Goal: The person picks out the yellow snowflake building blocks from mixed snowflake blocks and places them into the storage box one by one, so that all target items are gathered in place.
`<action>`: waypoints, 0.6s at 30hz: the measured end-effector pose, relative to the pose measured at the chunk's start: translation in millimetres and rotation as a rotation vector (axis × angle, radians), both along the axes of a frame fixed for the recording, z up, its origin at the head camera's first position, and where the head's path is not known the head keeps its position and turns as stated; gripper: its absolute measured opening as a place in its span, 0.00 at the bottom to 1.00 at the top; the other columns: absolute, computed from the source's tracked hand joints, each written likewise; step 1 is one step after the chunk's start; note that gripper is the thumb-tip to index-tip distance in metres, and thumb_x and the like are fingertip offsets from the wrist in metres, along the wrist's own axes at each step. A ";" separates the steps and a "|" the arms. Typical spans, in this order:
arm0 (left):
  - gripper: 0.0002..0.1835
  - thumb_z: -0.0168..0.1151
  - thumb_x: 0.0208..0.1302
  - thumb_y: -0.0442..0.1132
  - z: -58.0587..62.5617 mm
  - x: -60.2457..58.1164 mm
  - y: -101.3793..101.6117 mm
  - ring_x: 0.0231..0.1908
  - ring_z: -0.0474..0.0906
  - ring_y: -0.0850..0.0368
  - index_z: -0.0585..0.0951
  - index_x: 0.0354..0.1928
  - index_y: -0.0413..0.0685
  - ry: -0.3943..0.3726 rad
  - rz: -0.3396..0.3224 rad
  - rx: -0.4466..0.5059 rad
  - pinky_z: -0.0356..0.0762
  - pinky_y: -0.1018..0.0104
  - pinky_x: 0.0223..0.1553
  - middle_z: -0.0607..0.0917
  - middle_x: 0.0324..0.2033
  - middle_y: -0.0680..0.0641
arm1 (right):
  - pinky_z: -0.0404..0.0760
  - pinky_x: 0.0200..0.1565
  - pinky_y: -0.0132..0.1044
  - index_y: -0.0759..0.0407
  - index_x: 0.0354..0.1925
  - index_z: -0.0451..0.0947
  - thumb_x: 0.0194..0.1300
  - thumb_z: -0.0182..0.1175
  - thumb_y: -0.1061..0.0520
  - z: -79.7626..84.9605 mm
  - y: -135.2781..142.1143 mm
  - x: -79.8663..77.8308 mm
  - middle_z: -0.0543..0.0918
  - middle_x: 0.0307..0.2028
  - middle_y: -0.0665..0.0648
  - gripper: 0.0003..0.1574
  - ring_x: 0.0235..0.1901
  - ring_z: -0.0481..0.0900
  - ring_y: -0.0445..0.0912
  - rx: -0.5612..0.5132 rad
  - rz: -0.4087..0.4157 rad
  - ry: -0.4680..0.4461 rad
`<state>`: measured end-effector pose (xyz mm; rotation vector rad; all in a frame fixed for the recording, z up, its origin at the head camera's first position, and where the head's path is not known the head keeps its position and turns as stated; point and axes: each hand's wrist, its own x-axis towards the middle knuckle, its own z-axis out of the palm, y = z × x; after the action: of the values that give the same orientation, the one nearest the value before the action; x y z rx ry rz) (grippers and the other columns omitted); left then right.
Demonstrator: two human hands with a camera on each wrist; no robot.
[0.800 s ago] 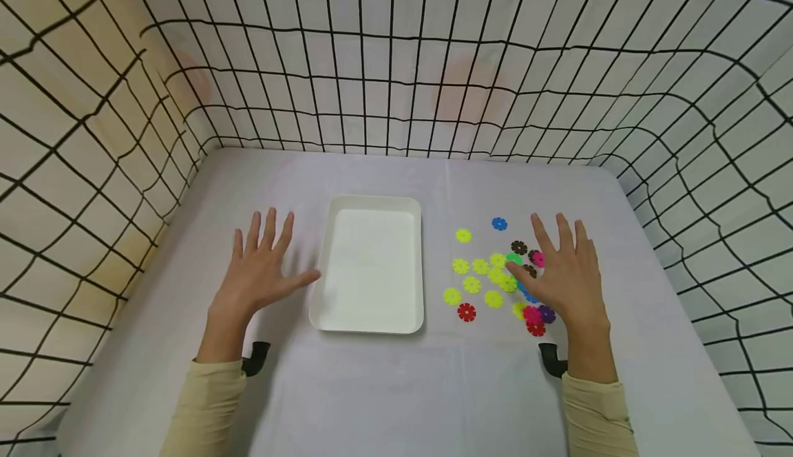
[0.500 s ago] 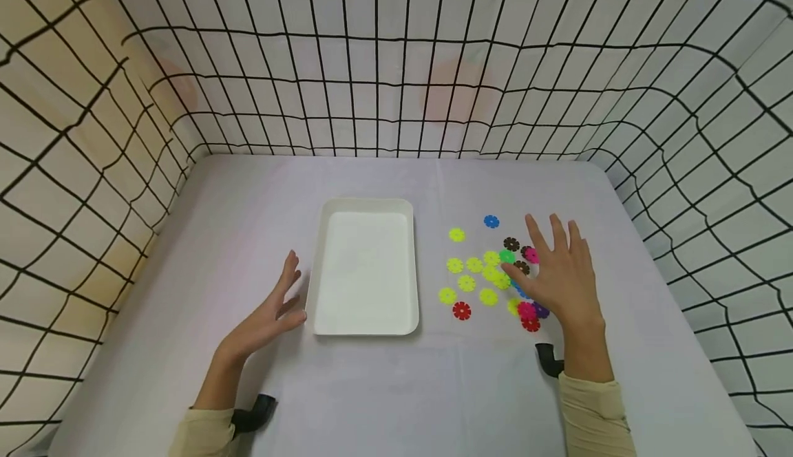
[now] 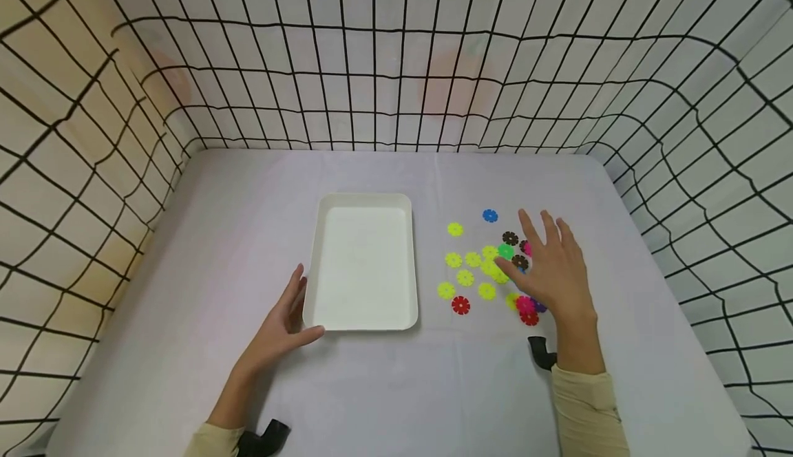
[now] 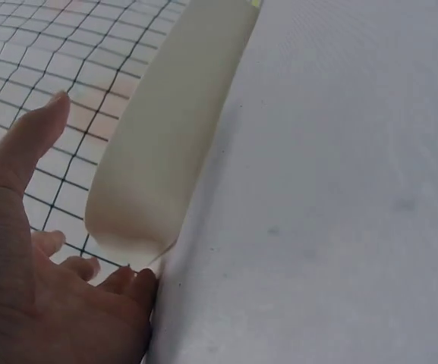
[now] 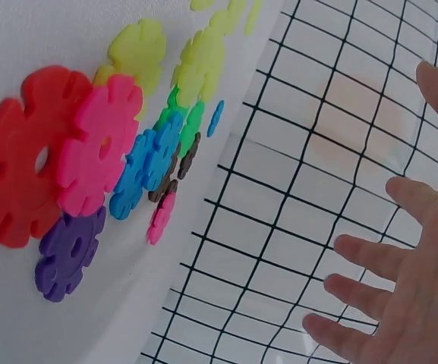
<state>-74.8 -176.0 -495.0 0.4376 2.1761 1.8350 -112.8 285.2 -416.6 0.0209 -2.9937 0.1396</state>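
Observation:
A white rectangular tray (image 3: 362,264) lies on the table, with nothing in it. My left hand (image 3: 280,326) is at its near left corner, the thumb apart from the fingers. In the left wrist view the thumb (image 4: 40,136) stands clear of the tray (image 4: 169,129), and the fingertips are low by its corner; whether they touch it I cannot tell. Over the right edge of a scatter of notched plastic discs hovers my right hand (image 3: 554,268), fingers spread and holding nothing. Yellow discs (image 3: 473,259), a red disc (image 3: 460,305) and a blue disc (image 3: 490,215) lie flat; some discs are hidden beneath the hand.
A black wire grid (image 3: 396,71) rises behind the white-covered table (image 3: 396,395) and along both sides. In the right wrist view a pink disc (image 5: 101,148) overlaps a red one, with a purple disc (image 5: 70,254) below. A black wrist piece (image 3: 541,354) sits on each wrist.
My left hand has turned from palm-down and spread to sideways, and moved down and right to the tray's near left corner. My right hand has shifted only slightly.

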 end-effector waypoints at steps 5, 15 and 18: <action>0.60 0.70 0.55 0.30 -3.4 -2.3 2.0 0.77 0.41 0.41 0.38 0.78 0.56 0.024 0.010 0.032 0.54 0.87 0.65 0.39 0.78 0.46 | 0.65 0.59 0.68 0.43 0.78 0.43 0.60 0.57 0.30 -3.0 3.5 -2.8 0.61 0.69 0.68 0.57 0.66 0.57 0.67 -0.129 0.019 -0.027; 0.56 0.71 0.57 0.36 -3.2 -4.7 0.0 0.75 0.49 0.41 0.43 0.78 0.55 -0.009 0.007 -0.036 0.58 0.88 0.61 0.48 0.77 0.43 | 0.72 0.56 0.65 0.55 0.68 0.63 0.61 0.63 0.37 -8.6 10.6 -4.7 0.71 0.62 0.64 0.44 0.61 0.67 0.61 -0.388 0.019 -0.131; 0.55 0.71 0.57 0.36 -4.0 -5.1 0.1 0.74 0.51 0.38 0.44 0.78 0.54 -0.009 0.006 -0.041 0.60 0.88 0.60 0.49 0.76 0.40 | 0.77 0.49 0.56 0.58 0.63 0.67 0.61 0.65 0.42 -12.5 12.9 -4.2 0.75 0.53 0.64 0.38 0.52 0.71 0.59 -0.445 0.029 -0.149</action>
<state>-79.9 -175.9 -499.0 0.4142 2.2075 1.7880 -117.0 298.2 -429.0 0.0053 -3.0325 0.8378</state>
